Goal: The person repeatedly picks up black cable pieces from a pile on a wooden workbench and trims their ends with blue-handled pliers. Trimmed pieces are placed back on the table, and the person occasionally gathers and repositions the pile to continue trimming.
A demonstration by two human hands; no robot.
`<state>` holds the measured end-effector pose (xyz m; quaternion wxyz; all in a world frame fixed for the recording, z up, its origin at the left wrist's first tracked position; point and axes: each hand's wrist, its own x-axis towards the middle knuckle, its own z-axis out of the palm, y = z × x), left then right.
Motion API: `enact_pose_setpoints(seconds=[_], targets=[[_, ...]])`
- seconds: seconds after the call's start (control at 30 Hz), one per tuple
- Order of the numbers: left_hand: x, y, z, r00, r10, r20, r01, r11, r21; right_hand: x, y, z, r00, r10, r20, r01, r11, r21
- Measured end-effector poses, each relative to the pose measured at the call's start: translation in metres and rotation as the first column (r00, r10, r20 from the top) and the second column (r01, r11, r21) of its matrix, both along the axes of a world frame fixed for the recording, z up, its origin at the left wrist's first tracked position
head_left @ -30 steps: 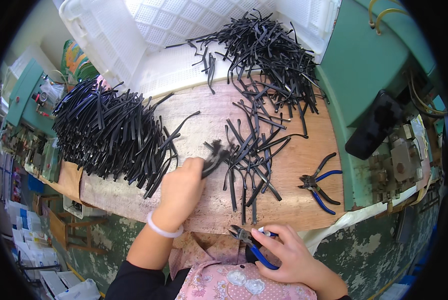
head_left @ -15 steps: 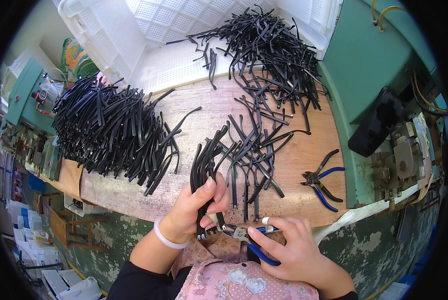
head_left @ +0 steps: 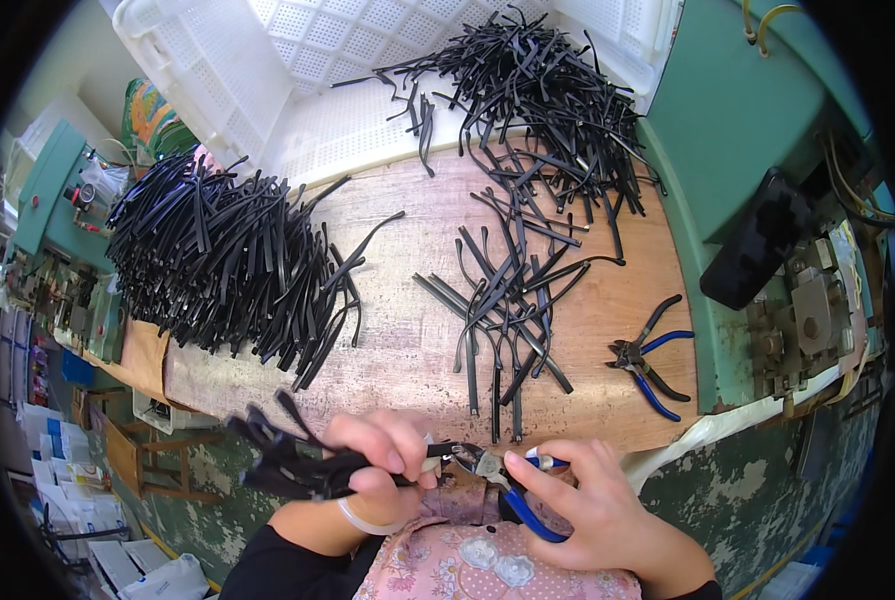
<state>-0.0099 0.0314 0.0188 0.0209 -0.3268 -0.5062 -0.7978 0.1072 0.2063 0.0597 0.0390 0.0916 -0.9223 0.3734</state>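
Note:
My left hand [head_left: 378, 465] is closed round a bundle of slim black eyeglass temples [head_left: 283, 455], which now lies nearly sideways and points left. One temple sticks out past my fingers to the right, and its end meets the jaws of the cutting pliers [head_left: 490, 468]. Whether the jaws are closed on it is too small to tell. My right hand [head_left: 588, 500] is wrapped round the pliers' blue handles. A white band [head_left: 530, 453] sits on a right finger, and a pale one on a left finger. Both hands are over my lap at the table's front edge.
A thick pile of temples [head_left: 228, 260] lies on the left of the wooden table [head_left: 388, 310]. Loose temples [head_left: 513, 300] trail from a heap [head_left: 548, 100] by the white crate [head_left: 318, 130]. Spare pliers [head_left: 653, 358] lie open at right, near a green machine [head_left: 688, 190].
My left hand has turned the bundle from upright to nearly sideways, tips swinging left and down. One temple now points at the pliers' jaws. My right hand has barely moved.

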Motion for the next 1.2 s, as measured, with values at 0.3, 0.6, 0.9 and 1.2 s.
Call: enact_pose_setpoints(seconds=[0.3,0.6,0.9,1.2], targets=[[-0.014,-0.001,0.012,0.888,-0.305,0.344,0.287,0.952,0.104,0.009,0.001,-0.014,1.000,-0.024,-0.018,0.025,0.998,0.051],[-0.064,0.011,0.020,0.853,-0.117,0.508,0.383,0.802,-0.459,0.020,0.007,-0.013,0.988,-0.121,-0.101,0.110,0.988,-0.107],[-0.117,0.113,-0.004,0.440,-0.656,-0.613,-0.461,0.421,-0.781,0.028,0.007,-0.012,0.984,-0.133,-0.115,0.122,0.988,-0.099],[-0.126,0.094,0.027,0.799,-0.319,-0.509,-0.185,0.676,-0.713,0.041,0.015,-0.034,0.988,-0.139,-0.059,0.115,0.945,-0.307]])
